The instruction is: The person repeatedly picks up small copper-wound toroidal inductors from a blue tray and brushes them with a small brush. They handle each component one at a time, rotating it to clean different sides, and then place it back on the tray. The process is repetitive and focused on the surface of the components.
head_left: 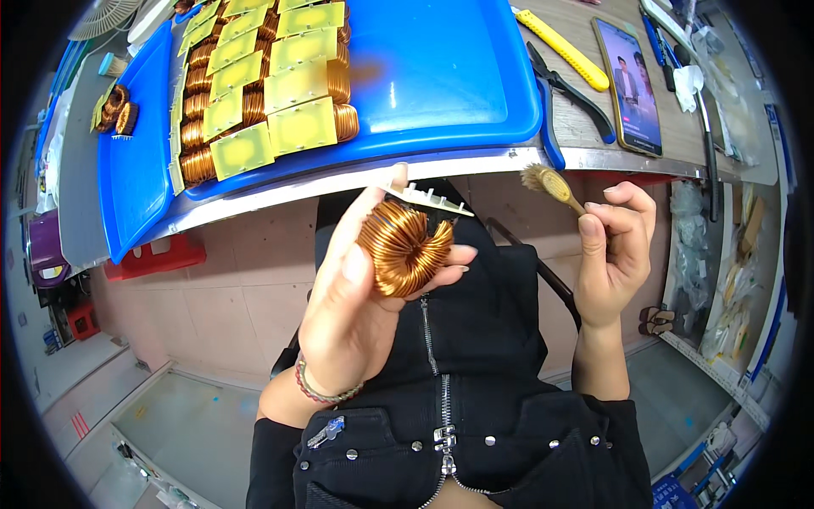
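Observation:
My left hand [352, 297] is closed round a copper-wound toroidal coil [403, 246], held above my lap in front of the bench edge. A pale board [431, 200] with several short pins sits at the coil's upper side. To the right, my right hand [615, 250] pinches the thin handle of a small brush [549, 182] between thumb and fingers. Its bristles point left, toward the coil but apart from it. Rows of similar copper coils with yellow-green boards [303, 125] stand at the left of a blue tray [441, 76] on the bench.
Right of the tray lie black-and-blue pliers [564, 97], a yellow utility knife [564, 49] and a phone [629, 85] with a lit screen. Another blue tray [136, 161] stands at the left, with a few coils [116, 110] beside it. A red stool [157, 259] is under the bench.

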`<state>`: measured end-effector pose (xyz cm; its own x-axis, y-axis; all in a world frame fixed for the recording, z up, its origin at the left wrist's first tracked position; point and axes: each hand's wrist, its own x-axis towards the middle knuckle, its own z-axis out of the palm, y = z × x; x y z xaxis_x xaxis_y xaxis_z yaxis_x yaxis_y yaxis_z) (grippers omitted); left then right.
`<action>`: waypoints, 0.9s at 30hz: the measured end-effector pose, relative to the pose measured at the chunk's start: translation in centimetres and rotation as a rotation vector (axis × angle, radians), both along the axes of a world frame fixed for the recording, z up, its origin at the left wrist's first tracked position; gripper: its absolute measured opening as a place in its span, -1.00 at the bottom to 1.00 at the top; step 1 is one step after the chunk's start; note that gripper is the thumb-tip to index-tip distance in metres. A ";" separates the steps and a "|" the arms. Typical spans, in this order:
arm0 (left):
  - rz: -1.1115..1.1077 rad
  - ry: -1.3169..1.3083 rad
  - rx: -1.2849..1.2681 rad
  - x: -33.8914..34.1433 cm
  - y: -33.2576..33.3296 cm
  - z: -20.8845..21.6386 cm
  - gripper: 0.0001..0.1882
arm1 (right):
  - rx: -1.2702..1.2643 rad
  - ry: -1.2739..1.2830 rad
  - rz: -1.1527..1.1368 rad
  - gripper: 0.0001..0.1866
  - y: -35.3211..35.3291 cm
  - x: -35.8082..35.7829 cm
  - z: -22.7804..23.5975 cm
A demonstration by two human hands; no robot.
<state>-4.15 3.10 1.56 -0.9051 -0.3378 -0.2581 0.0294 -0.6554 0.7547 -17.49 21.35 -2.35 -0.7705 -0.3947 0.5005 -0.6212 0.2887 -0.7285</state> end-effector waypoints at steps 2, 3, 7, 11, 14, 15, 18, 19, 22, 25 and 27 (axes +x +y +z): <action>0.000 0.005 0.232 -0.3 -0.1 0.0 -0.34 | -0.030 -0.045 0.004 -0.90 -0.1 0.1 -0.1; -0.013 0.004 0.247 -0.4 -0.1 -0.1 -0.35 | -0.031 -0.039 0.006 -0.90 -0.1 0.1 -0.1; -0.076 -0.030 0.208 -0.4 -0.1 -0.4 -0.39 | -0.029 -0.030 0.010 -0.90 0.1 -0.1 -0.2; -0.101 0.153 0.475 0.1 -0.6 -2.1 -0.45 | -0.043 -0.048 0.008 -0.90 0.3 0.0 -0.2; -0.064 0.069 0.576 -0.1 -0.3 -1.5 -0.47 | -0.056 -0.033 0.013 -0.90 0.3 0.0 -0.2; -0.062 0.072 0.569 -0.2 -0.2 -1.5 -0.47 | -0.056 -0.026 0.016 -0.89 0.2 0.0 -0.1; -0.055 0.057 0.580 -0.3 0.1 -1.2 -0.49 | -0.069 -0.019 0.023 -0.89 -0.1 0.1 0.3; -0.051 0.036 0.604 -0.4 0.2 -0.9 -0.50 | -0.081 -0.025 0.023 -0.89 -0.1 0.2 0.4; -0.079 0.108 0.735 -0.3 0.3 -1.4 -0.51 | -0.088 0.003 0.036 -0.88 -0.4 0.3 1.0; -0.064 0.074 0.708 -0.5 0.4 -0.8 -0.53 | -0.102 0.036 0.097 -0.80 -0.8 0.1 1.3; -0.120 0.232 0.529 0.0 0.2 -2.2 -0.49 | -0.301 -0.325 0.308 -0.58 -1.8 0.7 2.0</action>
<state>-4.18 3.31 -0.65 -0.9821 -0.1088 -0.1538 0.0571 -0.9499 0.3073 -16.81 19.54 -0.36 -0.7757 -0.5030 0.3812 -0.3724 -0.1229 -0.9199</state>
